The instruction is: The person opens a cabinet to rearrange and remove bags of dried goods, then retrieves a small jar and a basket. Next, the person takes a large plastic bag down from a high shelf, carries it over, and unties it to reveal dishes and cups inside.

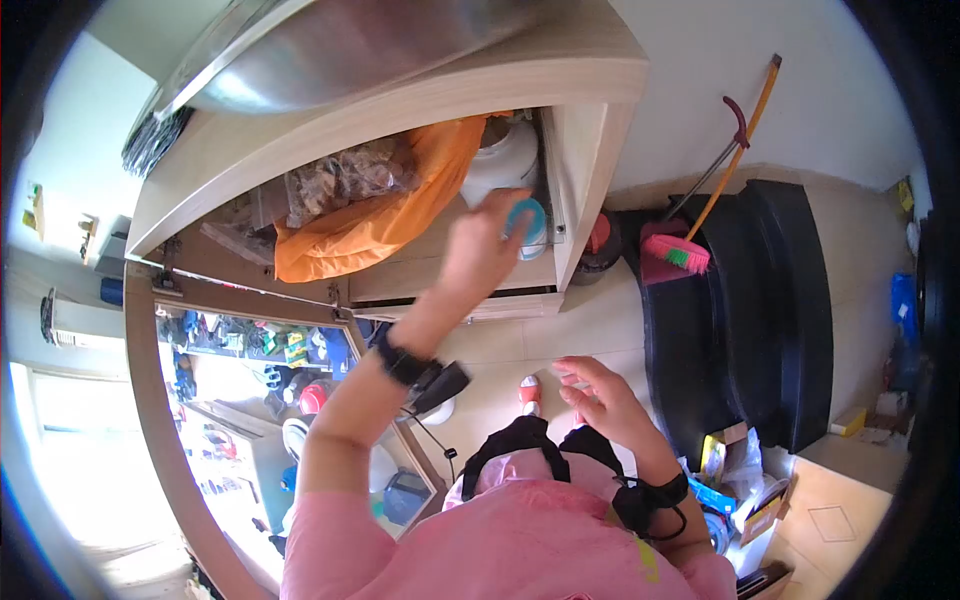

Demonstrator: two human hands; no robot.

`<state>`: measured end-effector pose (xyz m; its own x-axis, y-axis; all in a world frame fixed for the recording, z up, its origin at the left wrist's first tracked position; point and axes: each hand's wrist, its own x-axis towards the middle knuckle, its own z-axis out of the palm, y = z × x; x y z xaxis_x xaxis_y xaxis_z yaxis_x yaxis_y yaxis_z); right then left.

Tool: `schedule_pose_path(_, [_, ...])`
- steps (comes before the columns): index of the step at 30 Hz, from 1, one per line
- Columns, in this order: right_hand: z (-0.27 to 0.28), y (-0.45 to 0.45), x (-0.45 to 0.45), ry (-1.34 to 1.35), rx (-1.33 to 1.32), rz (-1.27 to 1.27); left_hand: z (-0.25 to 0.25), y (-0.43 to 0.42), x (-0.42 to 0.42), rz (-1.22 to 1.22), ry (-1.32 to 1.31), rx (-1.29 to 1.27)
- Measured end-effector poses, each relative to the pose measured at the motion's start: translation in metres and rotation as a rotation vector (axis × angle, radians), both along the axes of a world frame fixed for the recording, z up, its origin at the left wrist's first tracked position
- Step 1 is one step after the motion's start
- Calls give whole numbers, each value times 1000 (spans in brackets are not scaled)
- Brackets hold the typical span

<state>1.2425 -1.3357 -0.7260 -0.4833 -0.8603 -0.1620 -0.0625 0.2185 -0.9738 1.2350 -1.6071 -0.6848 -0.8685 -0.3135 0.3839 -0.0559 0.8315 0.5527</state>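
Observation:
My left hand (480, 248) reaches into the open cabinet with its fingers around the top of a small clear jar with a blue lid (526, 222). The jar is near the right end of the cabinet shelf (440, 268). Behind it stands a large white container (505, 165), partly hidden. To the left of my hand lies an orange bag (370, 235), with clear plastic packs of brown dried pieces (350, 180) beside it. My right hand (605, 398) hangs in front of my body, fingers apart and holding nothing.
The framed cabinet door (165, 440) stands open on the left. A metal basin (360, 55) is above the cabinet. To the right are black steps (765, 320), a pink broom (680, 252) and a dark pot with a red top (600, 245). Boxes and bags (745, 490) are at lower right.

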Motion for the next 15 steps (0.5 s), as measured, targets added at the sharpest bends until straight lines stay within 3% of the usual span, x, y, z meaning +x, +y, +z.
schedule_pose_path(2, [4, 1, 2, 111, -7, 27, -67, -8, -61, 195, 337, 106])
schedule_pose_path(3, [7, 1, 2, 214, -14, 42, -80, -17, -94, 187, 358, 106])
schedule_pose_path(5, [14, 4, 6, 129, -7, 6, -80, -34, -155, 638, 583, -76])
schedule_pose_path(7, [14, 9, 11, 48, 2, -15, -47, -52, -175, 464, -27, 136])
schedule_pose_path(8, [13, 11, 13, 56, 38, -7, -91, -76, -202, 481, 47, -93])
schedule_pose_path(11, [3, 17, 20, 55, 126, -2, -123, -94, -195, 332, -155, 58])
schedule_pose_path(15, [-3, 13, 14, 38, 103, -58, -121, -104, -186, 272, -119, 145])
